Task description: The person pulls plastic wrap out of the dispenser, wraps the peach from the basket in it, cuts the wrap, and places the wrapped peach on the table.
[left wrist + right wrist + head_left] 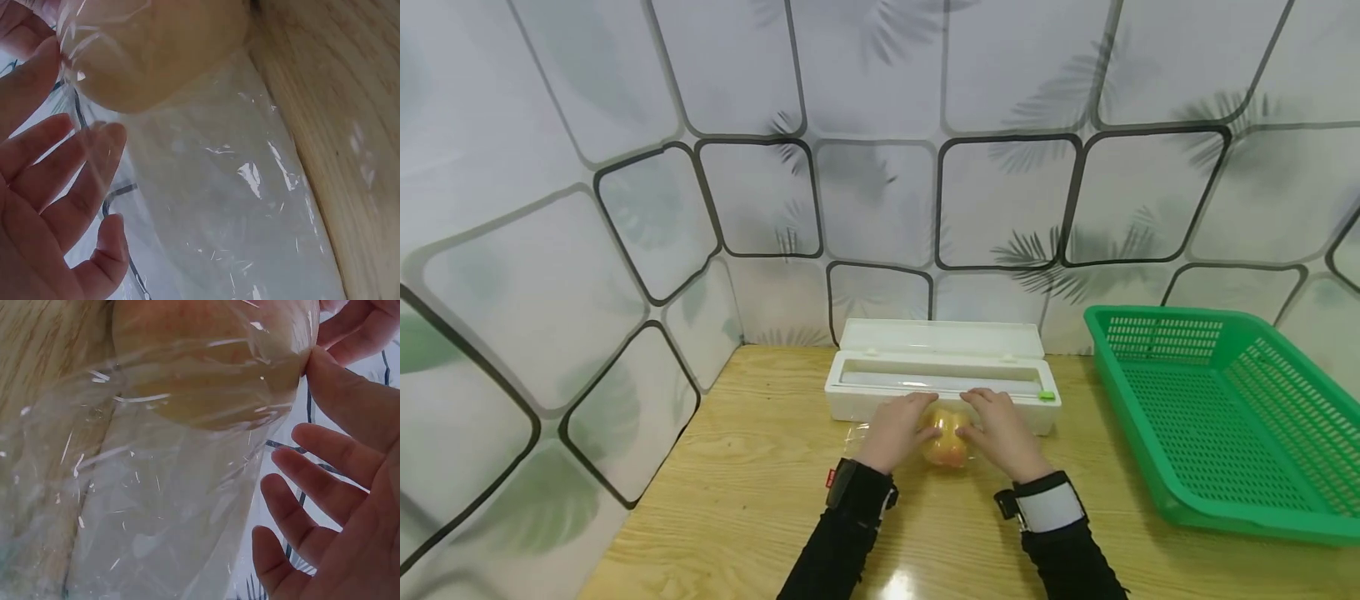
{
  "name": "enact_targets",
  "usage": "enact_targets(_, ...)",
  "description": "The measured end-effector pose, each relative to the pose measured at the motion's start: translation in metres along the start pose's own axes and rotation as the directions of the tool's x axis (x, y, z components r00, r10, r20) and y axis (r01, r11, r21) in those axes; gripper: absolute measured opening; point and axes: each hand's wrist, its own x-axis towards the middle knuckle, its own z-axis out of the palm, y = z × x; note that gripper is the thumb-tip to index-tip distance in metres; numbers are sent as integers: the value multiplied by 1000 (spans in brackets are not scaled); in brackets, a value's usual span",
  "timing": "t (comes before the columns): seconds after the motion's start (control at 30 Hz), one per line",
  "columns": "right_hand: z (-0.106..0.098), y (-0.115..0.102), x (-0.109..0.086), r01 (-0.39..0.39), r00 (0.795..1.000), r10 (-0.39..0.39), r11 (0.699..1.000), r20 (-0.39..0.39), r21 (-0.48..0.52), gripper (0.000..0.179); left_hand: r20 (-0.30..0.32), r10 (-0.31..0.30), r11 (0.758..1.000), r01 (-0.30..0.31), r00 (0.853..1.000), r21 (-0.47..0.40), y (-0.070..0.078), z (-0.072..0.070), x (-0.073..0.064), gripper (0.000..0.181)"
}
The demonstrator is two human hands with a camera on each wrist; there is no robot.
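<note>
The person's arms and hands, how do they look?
Both arms wear black sleeves; the left hand and right hand are ungloved. On the left is a black strap with a red tag beside it, on the right a whitish band edged in black.

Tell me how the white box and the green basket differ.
The white box is narrow; the green basket is broader. The box has an open lid; the basket shows none. The box looks solid-sided; the basket is perforated. Both sit on the wooden table.
</note>
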Motion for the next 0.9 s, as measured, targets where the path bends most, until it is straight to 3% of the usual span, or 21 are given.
enact_targets(0.33,-2,-2,0,78,995,-70,992,76,-102,33,123,15,1000,-17,992,15,-3,-6,-1,44)
enact_targets(0.57,-12,-6,-2,89,994,-84,993,69,-79,15,182,49,999,-44,982,-30,0,-11,-2,33)
enact_targets(0.7,-11,-4,-3,81,995,-81,997,66,0,31,197,72,997,-63,978,-55,2,-12,-3,30)
enact_targets(0.8,-7,-1,-3,46,988,-60,994,141,102,53,205,91,995,-78,975,-69,3,-13,-4,28)
enact_targets(0.9,-1,3,-4,16,975,-56,983,216,180,63,205,126,990,-111,971,-81,3,-15,-5,25)
